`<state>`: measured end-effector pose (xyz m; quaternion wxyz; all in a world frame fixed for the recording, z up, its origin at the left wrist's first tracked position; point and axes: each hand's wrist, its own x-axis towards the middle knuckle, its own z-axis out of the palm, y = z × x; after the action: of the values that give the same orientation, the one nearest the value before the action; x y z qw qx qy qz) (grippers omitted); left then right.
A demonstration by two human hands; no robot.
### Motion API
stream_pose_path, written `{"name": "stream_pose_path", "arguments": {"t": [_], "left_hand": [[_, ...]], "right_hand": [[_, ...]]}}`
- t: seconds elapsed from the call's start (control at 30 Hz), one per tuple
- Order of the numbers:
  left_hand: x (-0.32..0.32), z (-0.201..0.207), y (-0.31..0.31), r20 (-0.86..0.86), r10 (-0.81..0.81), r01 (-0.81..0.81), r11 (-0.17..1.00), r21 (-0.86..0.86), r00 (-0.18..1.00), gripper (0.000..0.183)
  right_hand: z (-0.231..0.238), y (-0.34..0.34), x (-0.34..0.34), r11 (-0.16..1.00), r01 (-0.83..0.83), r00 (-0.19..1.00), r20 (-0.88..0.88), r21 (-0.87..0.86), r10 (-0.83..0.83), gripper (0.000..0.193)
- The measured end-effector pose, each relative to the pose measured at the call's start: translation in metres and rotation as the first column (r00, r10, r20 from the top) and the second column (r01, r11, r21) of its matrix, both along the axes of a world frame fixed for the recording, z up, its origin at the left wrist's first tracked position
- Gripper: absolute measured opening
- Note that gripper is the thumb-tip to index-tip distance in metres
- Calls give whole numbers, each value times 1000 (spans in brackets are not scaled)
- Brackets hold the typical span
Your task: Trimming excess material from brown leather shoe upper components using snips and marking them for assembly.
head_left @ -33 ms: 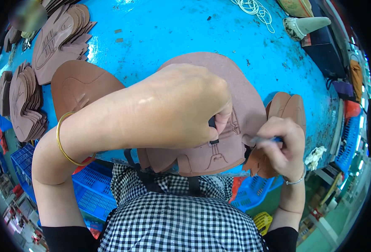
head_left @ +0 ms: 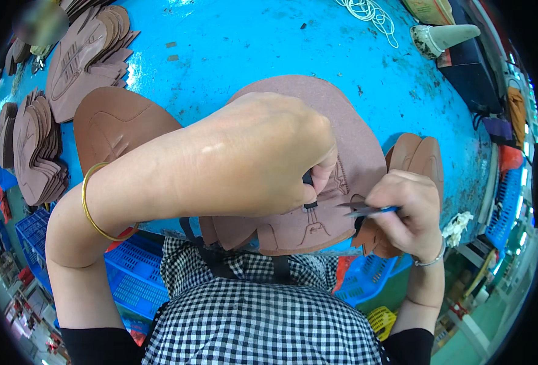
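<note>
A large mauve-brown leather shoe-upper piece with stitched lines lies flat before me on the blue table. My left hand reaches across it, fingers closed on a small black strip whose lower part is stitched to the leather; the palm side is hidden. At the piece's right edge, my right hand grips a small pair of thread snips with blue on the handle. Their blades point left over the leather, slightly apart. Beside that hand lie overlapping brown leather pieces.
Stacks of cut uppers stand at the left, with another brown piece under my left arm. White cord lies at the back. A grey cone sits at the far right. Blue crates are below the table edge.
My right hand with the snips has shifted slightly; the blurred blades now show sharply, over the leather's right edge. My left hand stays in place.
</note>
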<state>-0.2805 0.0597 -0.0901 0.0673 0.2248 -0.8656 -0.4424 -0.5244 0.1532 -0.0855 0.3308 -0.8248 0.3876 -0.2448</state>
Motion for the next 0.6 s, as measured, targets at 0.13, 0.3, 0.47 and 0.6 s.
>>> {"name": "stream_pose_path", "arguments": {"t": [0.13,0.3,0.47,0.6], "left_hand": [[1,1,-1,-13,3,-5,988,-157,1000,13],[11,6,-13,-55,33,-52,919,-391,998,18],[9,9,-22,30,-20,27,974,-224,999,13],[5,16,-23,205,-61,105,971,-214,977,11]], "right_hand": [[7,-7,20,983,-99,943,-329,-157,43,17],[17,-15,21,983,-178,902,-409,-54,141,16],[12,-25,22,994,-83,953,-298,-70,58,16],[16,-25,34,981,-41,881,-469,-189,-54,20]]}}
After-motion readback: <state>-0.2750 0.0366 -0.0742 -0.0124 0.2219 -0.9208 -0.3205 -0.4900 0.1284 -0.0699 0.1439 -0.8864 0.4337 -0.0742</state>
